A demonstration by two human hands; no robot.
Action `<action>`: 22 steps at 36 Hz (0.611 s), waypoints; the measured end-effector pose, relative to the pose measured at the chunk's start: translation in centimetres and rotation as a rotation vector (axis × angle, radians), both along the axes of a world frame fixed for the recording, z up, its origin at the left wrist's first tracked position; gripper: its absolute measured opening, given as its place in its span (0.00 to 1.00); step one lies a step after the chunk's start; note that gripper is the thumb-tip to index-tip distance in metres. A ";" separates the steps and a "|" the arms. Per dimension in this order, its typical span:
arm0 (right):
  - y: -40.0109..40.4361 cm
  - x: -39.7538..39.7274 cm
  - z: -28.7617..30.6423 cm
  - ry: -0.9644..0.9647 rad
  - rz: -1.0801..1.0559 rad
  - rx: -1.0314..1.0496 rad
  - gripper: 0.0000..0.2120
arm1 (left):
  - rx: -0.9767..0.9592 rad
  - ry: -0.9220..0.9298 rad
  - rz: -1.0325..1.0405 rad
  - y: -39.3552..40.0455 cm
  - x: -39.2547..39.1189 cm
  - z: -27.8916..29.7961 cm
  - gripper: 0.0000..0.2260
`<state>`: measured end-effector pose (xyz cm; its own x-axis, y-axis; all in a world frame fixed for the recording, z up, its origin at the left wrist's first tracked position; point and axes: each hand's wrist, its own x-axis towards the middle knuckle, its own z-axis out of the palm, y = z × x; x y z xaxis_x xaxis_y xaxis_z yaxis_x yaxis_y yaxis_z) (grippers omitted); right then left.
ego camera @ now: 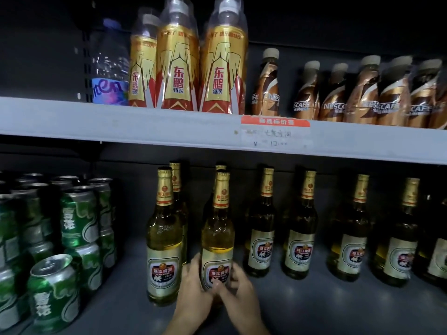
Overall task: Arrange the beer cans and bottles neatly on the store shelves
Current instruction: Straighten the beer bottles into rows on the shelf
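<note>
Had the Pearl River beer bottle [217,238] upright at the lower shelf [314,303] front, left hand [193,284] and right hand [238,290] wrapped round its label — heavy, slick, breakable glass, probably best gripped low.

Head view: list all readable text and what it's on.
"东鹏特饮": gold bottles, top shelf.
"NESCAFE", partly cut off: brown bottles, top shelf.
"商品标价签" and "¥ 12", remainder blurred: price tag on shelf edge.
"雪花": green cans.
"珠江啤酒": beer bottle held by both hands; its small print unreadable.
Water bottle label: partial, unreadable.
</note>
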<state>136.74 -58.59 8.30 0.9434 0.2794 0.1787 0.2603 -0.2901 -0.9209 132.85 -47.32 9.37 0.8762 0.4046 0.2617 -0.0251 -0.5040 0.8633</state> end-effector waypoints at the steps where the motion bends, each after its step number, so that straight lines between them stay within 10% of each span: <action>1: 0.0 0.2 0.0 0.013 -0.011 0.005 0.24 | 0.007 0.010 0.009 0.0 0.1 0.0 0.39; 18: -0.2 1.4 -0.6 -0.023 0.006 -0.016 0.27 | 0.061 -0.118 0.134 -1.9 0.1 -1.5 0.44; 22: -4.2 2.8 0.4 -0.090 -0.264 0.235 0.25 | 0.052 -0.165 0.249 -3.0 -1.4 -0.5 0.46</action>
<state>139.51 -62.80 8.67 0.9550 -0.0306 0.2951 0.2881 -0.1416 -0.9471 131.44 -50.31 8.87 0.6957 0.5839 0.4185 -0.0336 -0.5555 0.8308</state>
